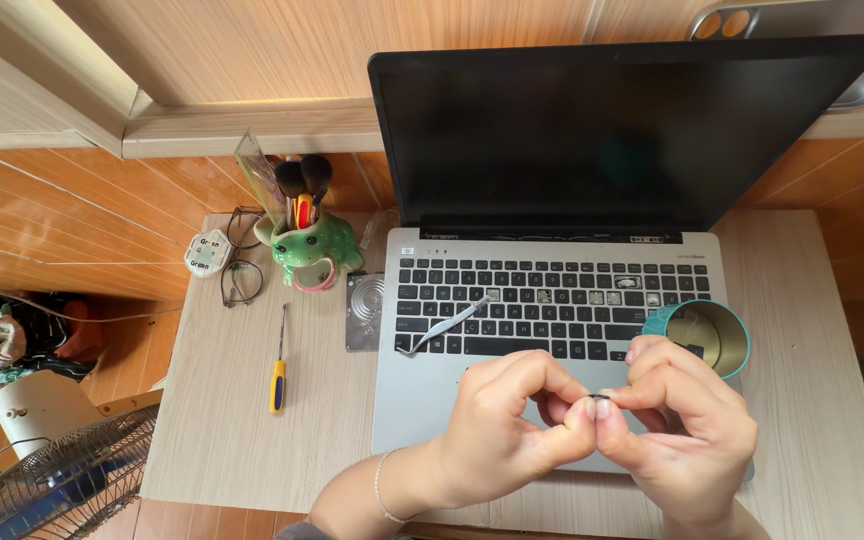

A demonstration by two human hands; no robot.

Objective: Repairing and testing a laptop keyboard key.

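A small black keycap (598, 398), flat and dark and mostly hidden, is pinched between the fingertips of both hands above the laptop's palm rest, near the front edge of the desk (222, 430). The left hand (512, 420) is curled, thumb and forefinger closed on the keycap's left side; a thin bracelet is worn at its wrist. The right hand (687, 425) is likewise clamped on the right side, fingers bent inward. The two hands are brought together, touching at the tips. Several keys are seen missing from the laptop (552, 300) keyboard. A teal cup (717, 335) stands just beside the right hand, toward the desk's right edge.
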